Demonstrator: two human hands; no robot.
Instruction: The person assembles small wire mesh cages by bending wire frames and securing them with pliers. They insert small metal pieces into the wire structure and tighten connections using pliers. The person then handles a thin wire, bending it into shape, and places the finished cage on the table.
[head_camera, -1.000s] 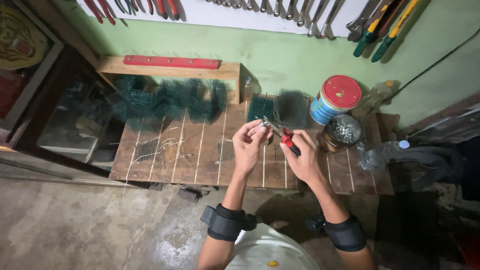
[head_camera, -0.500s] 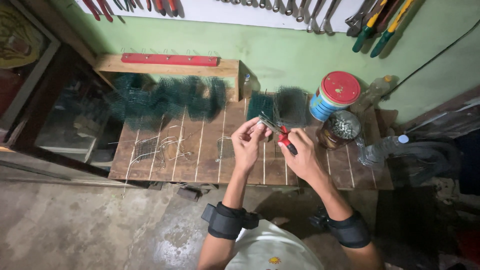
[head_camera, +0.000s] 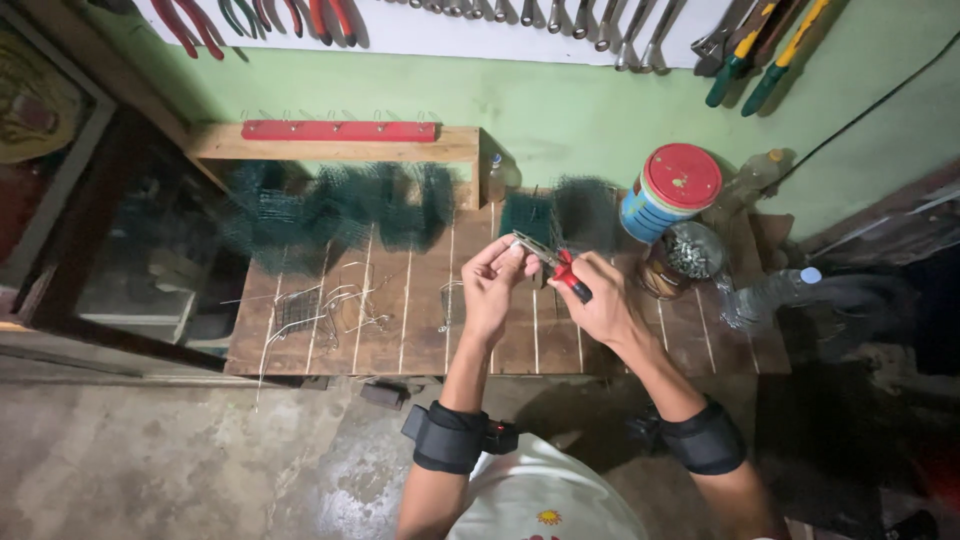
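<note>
Over the middle of the wooden bench (head_camera: 420, 320), the right hand (head_camera: 600, 305) is wrapped tight around the red handles of the pliers (head_camera: 553, 266), their metal nose pointing toward ten o'clock; the left hand (head_camera: 490, 290) pinches its fingertips together at that nose, seemingly on a thin bit of wire too small to make out. At two o'clock from the hands stands a blue tin with a red lid (head_camera: 668, 190); loose bent wires (head_camera: 330, 305) lie at nine o'clock.

Bare forearms, black padded bands strapped near both elbows, white shirt with small yellow print
</note>
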